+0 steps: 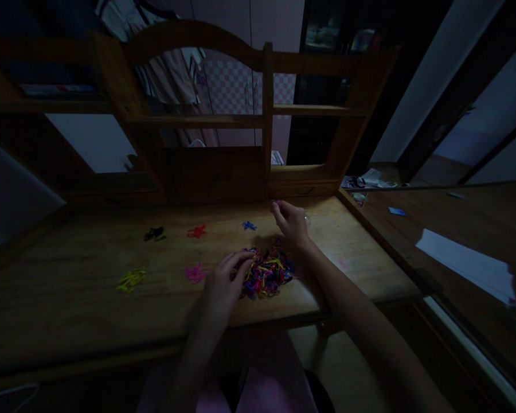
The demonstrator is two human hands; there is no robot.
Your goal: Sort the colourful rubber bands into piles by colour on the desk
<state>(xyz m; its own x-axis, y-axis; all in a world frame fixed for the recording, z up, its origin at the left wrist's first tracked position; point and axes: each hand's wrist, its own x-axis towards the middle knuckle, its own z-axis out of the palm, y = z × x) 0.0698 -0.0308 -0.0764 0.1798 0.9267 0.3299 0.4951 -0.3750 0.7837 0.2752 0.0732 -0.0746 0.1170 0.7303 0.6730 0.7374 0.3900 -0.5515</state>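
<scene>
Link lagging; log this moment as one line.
left hand: touching mixed band pile | right hand: raised beyond pile, grip unclear | pink clump: left of pile | blue clump: near right hand

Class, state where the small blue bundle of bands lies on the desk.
In the head view the blue bundle lies just left of the right hand, beyond the mixed pile, right of the red bundle.

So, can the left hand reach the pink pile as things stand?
Probably yes: the left hand rests at the edge of the mixed pile, and the pink pile lies close beside it on the desk, nothing between.
</scene>
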